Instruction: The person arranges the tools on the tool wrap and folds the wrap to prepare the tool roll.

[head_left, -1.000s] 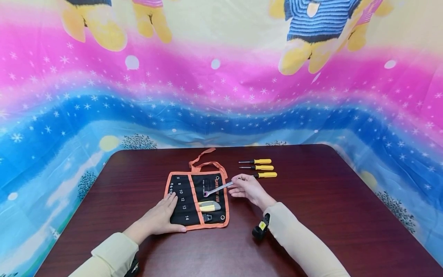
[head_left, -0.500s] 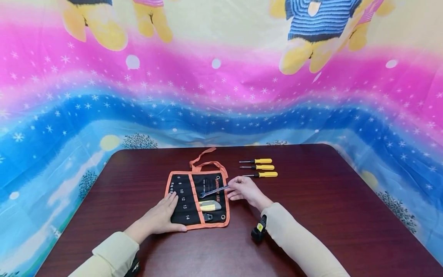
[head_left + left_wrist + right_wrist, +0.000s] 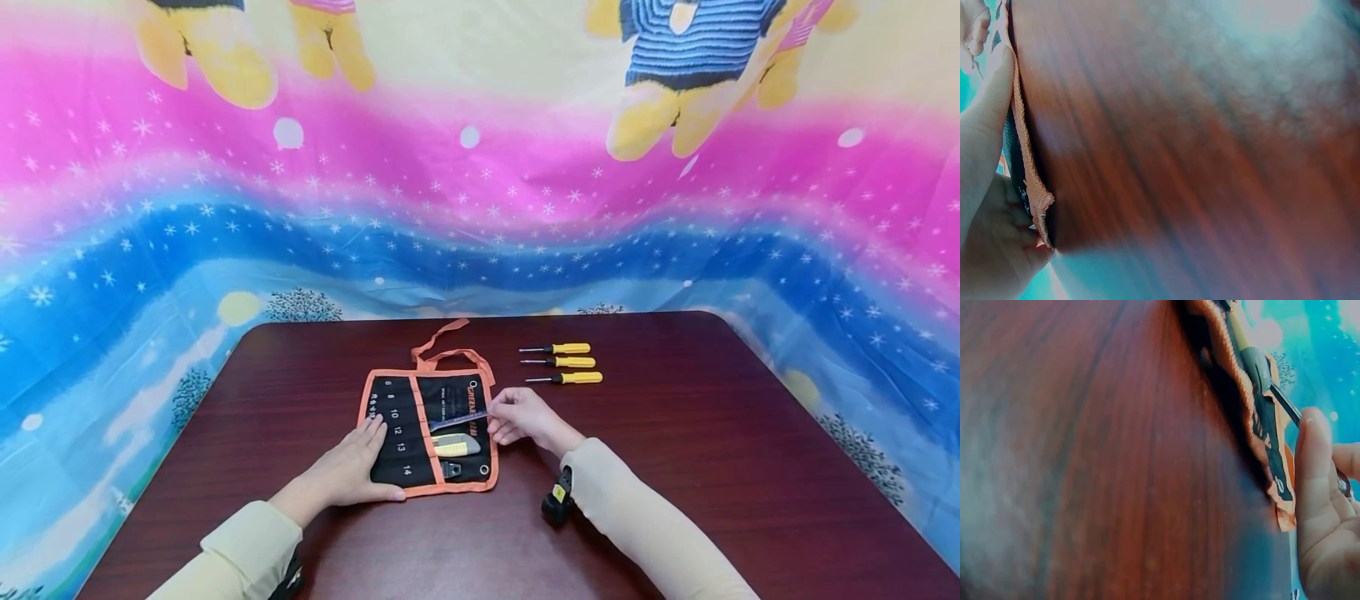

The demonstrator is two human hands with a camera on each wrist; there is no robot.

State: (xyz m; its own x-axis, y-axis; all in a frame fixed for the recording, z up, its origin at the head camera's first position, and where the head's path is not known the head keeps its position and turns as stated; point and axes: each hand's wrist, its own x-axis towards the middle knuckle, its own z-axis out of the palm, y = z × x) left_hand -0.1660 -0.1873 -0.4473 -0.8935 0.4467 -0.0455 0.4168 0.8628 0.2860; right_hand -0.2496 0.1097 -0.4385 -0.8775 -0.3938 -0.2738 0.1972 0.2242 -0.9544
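Note:
A black tool pouch with orange trim [image 3: 417, 492] lies unrolled on the table, its pockets numbered. My left hand [image 3: 341, 467] rests flat on its left side, fingers spread over the cloth and thumb along the near edge; the left wrist view [image 3: 988, 144] catches this thumb. With thumb and fingers my right hand [image 3: 525, 419] pinches a wrench [image 3: 459, 419] by its right end. The wrench's left end meets the orange pocket band, and whether it is inside cannot be told. A yellow and grey utility knife [image 3: 456, 446] sits in a pocket just nearer, beside a small black-ended item [image 3: 452, 471].
Three yellow-handled screwdrivers [image 3: 573, 362] lie in a row on the dark wooden table [image 3: 675, 417], behind my right hand. Orange tie straps [image 3: 438, 337] trail from the pouch's far edge. A printed curtain [image 3: 480, 258] hangs behind the table.
My right hand has moved a little nearer and left with the wrench. The wrench's open end has come down from over the pouch to the pocket band. My left hand has stayed put.

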